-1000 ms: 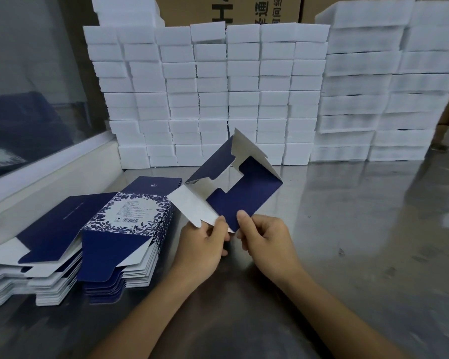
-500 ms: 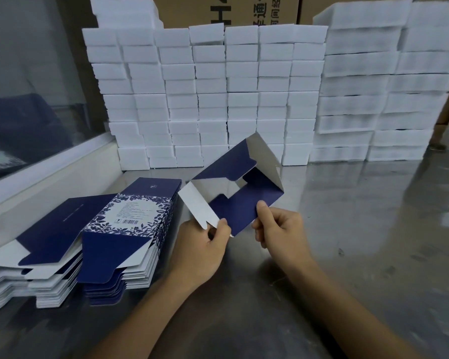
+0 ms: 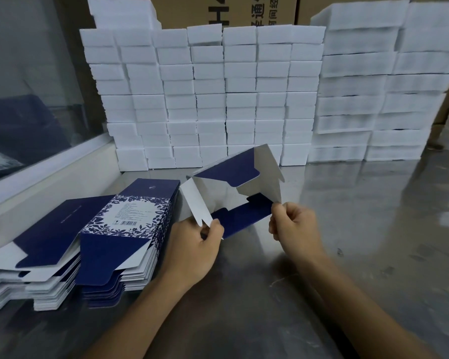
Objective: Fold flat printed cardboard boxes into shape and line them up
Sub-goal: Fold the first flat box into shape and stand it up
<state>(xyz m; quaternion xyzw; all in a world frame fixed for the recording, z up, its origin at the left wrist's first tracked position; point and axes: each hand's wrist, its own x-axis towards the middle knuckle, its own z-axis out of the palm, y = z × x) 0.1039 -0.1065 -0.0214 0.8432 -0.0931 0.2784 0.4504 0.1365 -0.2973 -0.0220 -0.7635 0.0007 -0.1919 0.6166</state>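
The left hand point(image 3: 196, 248) pinches the near-left corner of a half-opened navy box point(image 3: 240, 207), thumb against its white flap. The right hand point(image 3: 293, 225), fingers curled, pinches the box's right edge, so the box hangs between both hands above the steel table point(image 3: 360, 229). Just left of the left hand lie two stacks of flat printed boxes point(image 3: 119, 237). Beyond both hands, white blocks point(image 3: 210, 99) are stacked in a wall, brown cartons point(image 3: 244, 10) behind them.
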